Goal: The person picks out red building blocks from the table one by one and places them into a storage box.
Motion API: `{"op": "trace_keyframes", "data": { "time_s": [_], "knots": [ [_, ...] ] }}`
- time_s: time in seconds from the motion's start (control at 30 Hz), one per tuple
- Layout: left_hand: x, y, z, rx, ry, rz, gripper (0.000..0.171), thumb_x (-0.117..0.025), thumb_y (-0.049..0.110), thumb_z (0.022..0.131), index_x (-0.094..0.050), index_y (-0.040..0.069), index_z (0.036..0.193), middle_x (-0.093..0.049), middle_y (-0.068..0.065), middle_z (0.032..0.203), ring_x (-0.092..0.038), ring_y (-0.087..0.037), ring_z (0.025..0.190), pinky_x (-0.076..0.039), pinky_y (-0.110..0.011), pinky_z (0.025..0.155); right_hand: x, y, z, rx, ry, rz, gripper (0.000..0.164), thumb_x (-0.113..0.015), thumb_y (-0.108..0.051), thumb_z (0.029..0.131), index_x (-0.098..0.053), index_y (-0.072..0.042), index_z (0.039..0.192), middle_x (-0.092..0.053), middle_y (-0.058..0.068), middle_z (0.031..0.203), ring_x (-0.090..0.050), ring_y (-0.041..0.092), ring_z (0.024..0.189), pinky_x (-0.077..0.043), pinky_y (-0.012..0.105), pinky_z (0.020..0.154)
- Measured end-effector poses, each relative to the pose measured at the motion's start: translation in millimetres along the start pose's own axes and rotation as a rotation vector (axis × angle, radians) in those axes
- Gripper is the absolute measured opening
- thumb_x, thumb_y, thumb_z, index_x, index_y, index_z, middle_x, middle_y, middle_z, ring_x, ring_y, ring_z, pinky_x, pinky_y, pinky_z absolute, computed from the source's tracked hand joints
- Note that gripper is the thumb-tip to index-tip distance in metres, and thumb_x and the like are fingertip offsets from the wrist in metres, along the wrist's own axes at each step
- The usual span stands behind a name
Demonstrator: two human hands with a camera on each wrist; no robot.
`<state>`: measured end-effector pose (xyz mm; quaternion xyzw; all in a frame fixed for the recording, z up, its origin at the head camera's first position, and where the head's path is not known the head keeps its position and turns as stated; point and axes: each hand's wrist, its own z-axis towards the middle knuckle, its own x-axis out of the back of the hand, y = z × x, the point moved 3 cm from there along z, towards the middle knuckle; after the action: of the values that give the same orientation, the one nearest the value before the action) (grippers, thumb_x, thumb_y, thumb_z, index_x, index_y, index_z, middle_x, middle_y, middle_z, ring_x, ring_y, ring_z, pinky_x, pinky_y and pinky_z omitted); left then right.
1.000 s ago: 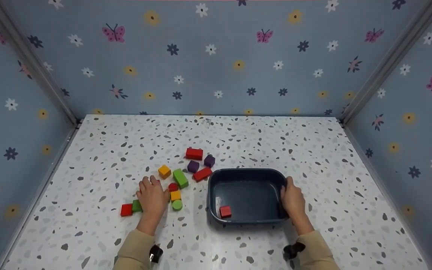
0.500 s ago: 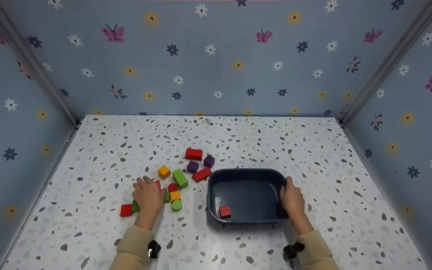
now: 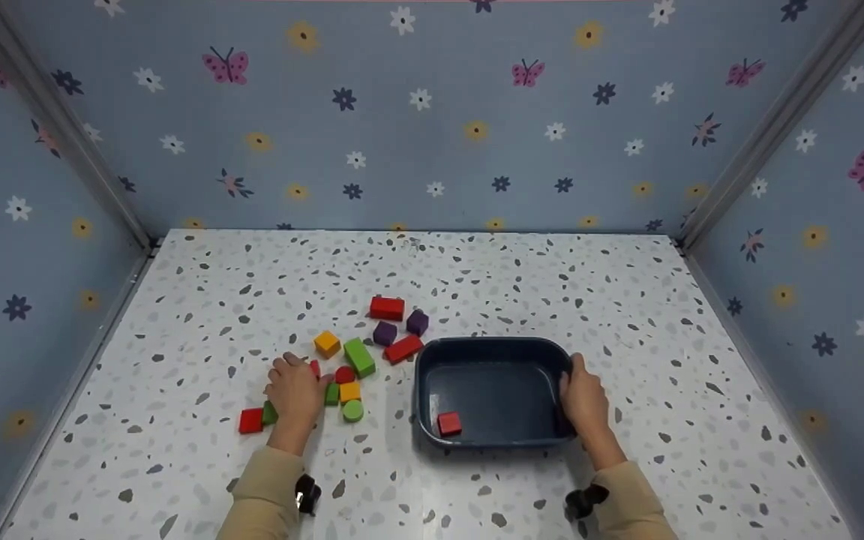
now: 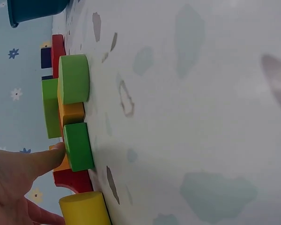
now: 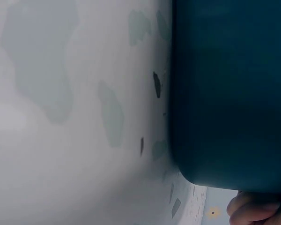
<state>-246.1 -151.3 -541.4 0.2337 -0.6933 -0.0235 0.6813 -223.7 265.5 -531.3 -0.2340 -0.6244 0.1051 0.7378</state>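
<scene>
My left hand [image 3: 295,394] hovers low over a cluster of toy blocks, its fingers loosely bent. In the left wrist view the thumb [image 4: 44,159] lies against or just beside a green block [image 4: 79,146], and a yellow cylinder [image 4: 85,209] stands below the hand. Around it lie a red block [image 3: 250,421], an orange block [image 3: 349,391], a light green cylinder [image 3: 353,410] and a red round block [image 3: 344,375]. My right hand [image 3: 586,394] grips the right rim of a dark blue plastic bin [image 3: 499,444]. One red cube [image 3: 449,424] sits inside, at the front left.
Behind the cluster are an orange cube [image 3: 327,343], a light green block [image 3: 359,357], two purple cubes [image 3: 385,334] and two red blocks [image 3: 387,308]. One red block nearly touches the bin's left corner. Flowered blue panels [image 3: 432,150] wall the speckled table [image 3: 552,285] at the back and sides.
The left hand has shifted slightly left and back from the blocks, uncovering a green block beside the orange one. The right hand and the bin have stayed in place.
</scene>
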Motion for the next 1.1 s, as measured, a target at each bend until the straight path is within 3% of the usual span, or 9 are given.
{"op": "trace_keyframes", "data": {
  "time_s": [0.37, 0.6, 1.1],
  "knots": [
    [0.8, -2.9, 0.2, 0.019, -0.016, -0.014, 0.056, -0.061, 0.024, 0.083, -0.039, -0.019, 0.111, -0.039, -0.032, 0.103, -0.046, -0.045, 0.088, -0.04, -0.055, 0.077, -0.8, -0.3, -0.2, -0.005, -0.008, -0.014, 0.022, -0.048, -0.008, 0.087, -0.045, -0.001, 0.107, -0.059, 0.023, 0.078, -0.057, 0.035, 0.061, -0.04, 0.044, 0.045],
    [3.1, -3.6, -0.3, -0.007, 0.019, -0.038, 0.054, -0.063, 0.022, 0.081, -0.044, -0.022, 0.106, -0.042, -0.032, 0.099, -0.048, -0.044, 0.085, -0.044, -0.053, 0.072, -0.4, -0.7, -0.2, 0.011, -0.02, -0.036, 0.021, -0.048, -0.007, 0.087, -0.043, -0.001, 0.106, -0.057, 0.021, 0.069, -0.053, 0.028, 0.05, -0.037, 0.039, 0.04],
    [8.5, 0.6, -0.7, -0.028, 0.04, -0.079, 0.055, -0.064, 0.024, 0.079, -0.045, -0.02, 0.106, -0.041, -0.03, 0.102, -0.047, -0.04, 0.085, -0.044, -0.049, 0.072, 1.1, -1.4, 0.2, 0.004, -0.004, -0.031, 0.02, -0.049, -0.008, 0.086, -0.045, -0.002, 0.104, -0.058, 0.022, 0.075, -0.057, 0.034, 0.058, -0.04, 0.043, 0.044]
  ]
}}
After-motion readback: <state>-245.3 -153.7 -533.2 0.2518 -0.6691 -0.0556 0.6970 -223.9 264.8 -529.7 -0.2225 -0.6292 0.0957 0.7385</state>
